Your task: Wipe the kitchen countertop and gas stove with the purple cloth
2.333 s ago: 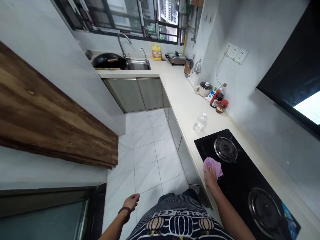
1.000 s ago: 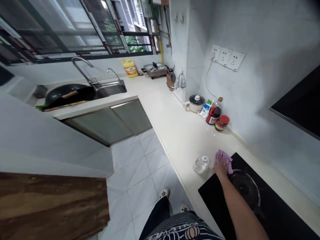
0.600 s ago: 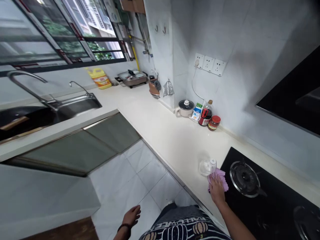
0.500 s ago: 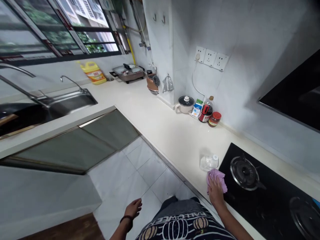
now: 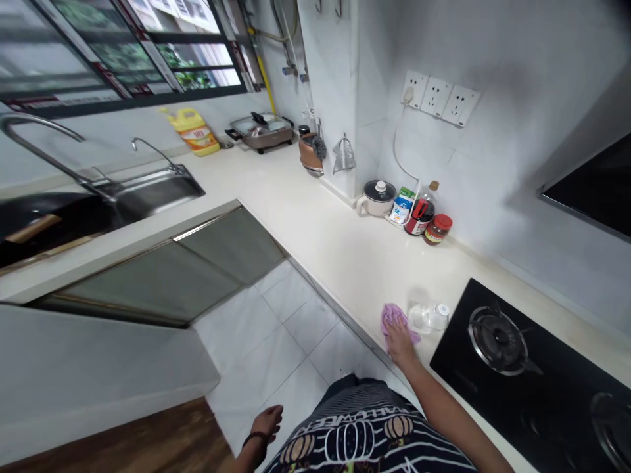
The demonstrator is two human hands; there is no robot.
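Note:
My right hand [image 5: 400,336] presses a crumpled purple cloth [image 5: 389,315] against the cream countertop [image 5: 340,263], near its front edge. Just right of the cloth, a clear jar or bottle with a white cap [image 5: 430,317] lies on its side; whether the cloth touches it I cannot tell. Low over the floor, by my side, my left hand [image 5: 267,420] hangs relaxed with loosely bent fingers and nothing in it. A dark beaded bracelet circles that wrist.
The black gas stove [image 5: 488,387] lies to the right. Along the wall stand a small lidded pot [image 5: 377,199], a dark sauce bottle [image 5: 420,215] and a red-lidded jar [image 5: 438,230]. Farther left are an electric pan [image 5: 261,131], a yellow detergent jug [image 5: 194,133] and the sink [image 5: 155,192].
My right hand has slid the purple cloth left, from the stove's edge to the left side of the clear container. The view has shifted slightly. My left hand stays low.

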